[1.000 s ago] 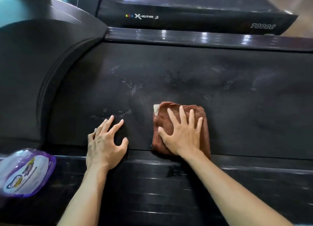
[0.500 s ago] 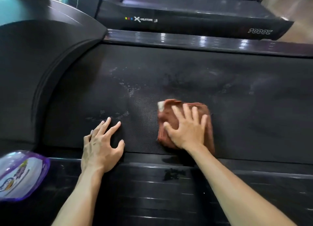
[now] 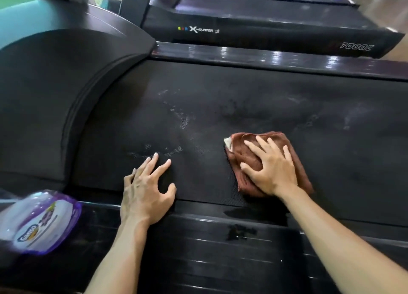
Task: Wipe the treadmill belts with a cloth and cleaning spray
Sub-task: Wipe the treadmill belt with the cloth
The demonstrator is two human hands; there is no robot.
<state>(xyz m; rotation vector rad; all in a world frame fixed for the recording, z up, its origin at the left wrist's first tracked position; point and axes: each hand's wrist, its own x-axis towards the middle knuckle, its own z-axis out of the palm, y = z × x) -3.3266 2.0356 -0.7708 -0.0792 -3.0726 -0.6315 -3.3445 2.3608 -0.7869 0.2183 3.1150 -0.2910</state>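
Head view, the only one. Landmark: the near side rail (image 3: 220, 245) of the treadmill, glossy and ribbed, running across below both hands. Change noted over the last second: the brown cloth (image 3: 260, 161) under the right hand (image 3: 270, 169) has travelled up the belt (image 3: 242, 108), away from the near side rail and a little toward the right; earlier it overlapped the belt's edge at the rail, now only its lower corner sits close to that edge. The fold has loosened, one corner lifted to show a pale tag. The right hand lies flat, fingers spread, palm pressing the cloth down. The left hand (image 3: 145, 190) has barely moved: heel on the belt edge at the rail, fingers splayed and slightly arched, tips on the belt, holding nothing. Judgement: a wiping stroke is under way and working outward from the rail; the strip nearest the rail looks done, most of the belt not yet. Pale speckled spray marks (image 3: 183, 119) sit farther from the rail than the cloth and to its left, unwiped. The spray bottle (image 3: 37, 223), purple with a white label, lies blurred at the rail's left end. Beyond the far rail stands a second treadmill (image 3: 276, 26). Obstruction: the motor cover (image 3: 55, 90) curves over the belt's left end.
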